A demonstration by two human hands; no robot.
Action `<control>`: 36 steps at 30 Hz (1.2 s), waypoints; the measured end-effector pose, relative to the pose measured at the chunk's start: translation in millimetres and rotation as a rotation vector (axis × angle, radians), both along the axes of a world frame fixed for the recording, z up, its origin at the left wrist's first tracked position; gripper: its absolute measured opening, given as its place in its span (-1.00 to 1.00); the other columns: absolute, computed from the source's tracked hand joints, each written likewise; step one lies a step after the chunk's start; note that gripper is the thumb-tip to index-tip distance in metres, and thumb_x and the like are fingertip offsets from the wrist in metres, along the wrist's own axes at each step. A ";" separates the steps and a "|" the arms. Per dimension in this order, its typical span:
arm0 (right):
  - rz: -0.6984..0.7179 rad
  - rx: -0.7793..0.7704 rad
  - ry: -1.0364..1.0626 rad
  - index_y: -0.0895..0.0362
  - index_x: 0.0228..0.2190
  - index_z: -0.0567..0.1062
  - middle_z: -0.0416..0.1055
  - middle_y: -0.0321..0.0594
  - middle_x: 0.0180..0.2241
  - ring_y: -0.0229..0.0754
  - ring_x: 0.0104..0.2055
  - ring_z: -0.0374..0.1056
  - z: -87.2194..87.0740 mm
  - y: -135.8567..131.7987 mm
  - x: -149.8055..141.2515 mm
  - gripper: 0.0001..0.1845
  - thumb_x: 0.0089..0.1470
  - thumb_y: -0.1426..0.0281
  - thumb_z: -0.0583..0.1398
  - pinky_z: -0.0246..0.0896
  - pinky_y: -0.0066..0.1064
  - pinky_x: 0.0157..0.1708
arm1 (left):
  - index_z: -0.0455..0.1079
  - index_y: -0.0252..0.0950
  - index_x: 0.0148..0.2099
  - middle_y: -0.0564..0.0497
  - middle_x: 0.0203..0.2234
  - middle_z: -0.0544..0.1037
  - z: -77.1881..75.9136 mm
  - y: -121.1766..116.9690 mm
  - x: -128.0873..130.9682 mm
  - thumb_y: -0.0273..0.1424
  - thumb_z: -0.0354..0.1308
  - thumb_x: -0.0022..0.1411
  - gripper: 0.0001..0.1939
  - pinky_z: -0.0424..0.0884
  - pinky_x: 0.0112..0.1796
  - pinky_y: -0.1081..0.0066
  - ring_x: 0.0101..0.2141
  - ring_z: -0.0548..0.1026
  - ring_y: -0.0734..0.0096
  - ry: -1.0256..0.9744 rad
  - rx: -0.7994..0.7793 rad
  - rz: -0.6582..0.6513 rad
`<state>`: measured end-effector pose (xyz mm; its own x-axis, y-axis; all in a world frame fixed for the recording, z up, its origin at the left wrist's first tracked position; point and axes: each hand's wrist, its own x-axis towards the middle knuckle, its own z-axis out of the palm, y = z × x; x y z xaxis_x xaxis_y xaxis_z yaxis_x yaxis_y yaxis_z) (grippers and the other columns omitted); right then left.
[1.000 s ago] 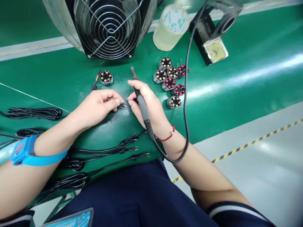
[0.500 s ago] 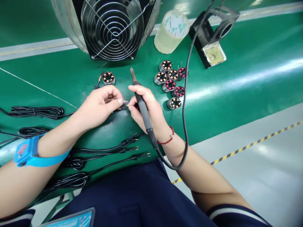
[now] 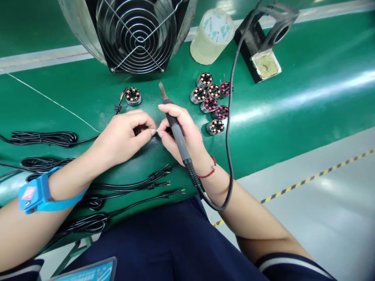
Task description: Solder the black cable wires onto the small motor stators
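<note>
My left hand pinches a thin yellow wire between thumb and forefinger. My right hand meets it there, thumb and fingertip closed on the wire's other side. Across the same right hand lies a soldering iron, its bare tip pointing up and away toward the fan. Behind the right fingers a small motor stator with red windings is mostly hidden. Just beyond my left hand sits a copper-wound stator, joined by coloured wires to a black cable.
Several stators stand grouped to the right. A caged fan, a wide tape roll and an iron stand with a sponge line the back. Coiled black cables lie left; stripped cable ends lie near my body. The iron's cord loops over my right forearm.
My left fingertips have shifted slightly right and nearer to me, closing the gap to the right fingertips at the wire. My right hand and the iron have barely moved.
</note>
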<state>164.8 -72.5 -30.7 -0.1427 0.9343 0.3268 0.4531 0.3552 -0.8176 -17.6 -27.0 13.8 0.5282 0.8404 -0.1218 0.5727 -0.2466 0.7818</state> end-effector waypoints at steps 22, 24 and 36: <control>-0.087 0.032 0.095 -0.01 0.12 0.38 0.60 -0.30 -0.12 -0.19 -0.16 0.55 13.9 -7.3 11.1 -0.60 0.29 0.50 0.14 0.51 -0.22 0.02 | 0.45 -0.28 -0.42 0.06 -0.46 0.54 -8.6 2.7 7.2 -0.42 0.10 0.06 -0.89 0.29 -0.37 0.39 -0.46 0.39 0.45 0.011 -0.067 0.109; -0.143 0.101 0.119 -0.02 0.07 0.45 0.57 -0.28 -0.01 -0.23 -0.22 0.57 21.1 -17.1 14.6 -0.67 0.31 0.45 0.17 0.55 -0.28 -0.11 | 0.44 -0.27 -0.43 0.06 -0.47 0.54 -9.0 2.1 7.9 -0.42 0.10 0.06 -0.90 0.29 -0.38 0.39 -0.47 0.39 0.45 0.022 -0.059 0.116; -0.366 0.142 0.227 -0.06 -0.15 0.50 0.48 -0.30 -0.42 -0.16 -0.41 0.53 1.7 -64.4 14.3 -0.86 0.24 0.26 0.29 0.49 -0.30 -0.49 | 0.40 -0.25 -0.47 0.05 -0.48 0.55 -9.2 1.9 11.6 -0.45 0.09 0.05 -0.91 0.31 -0.39 0.36 -0.44 0.43 0.39 0.064 -0.043 0.150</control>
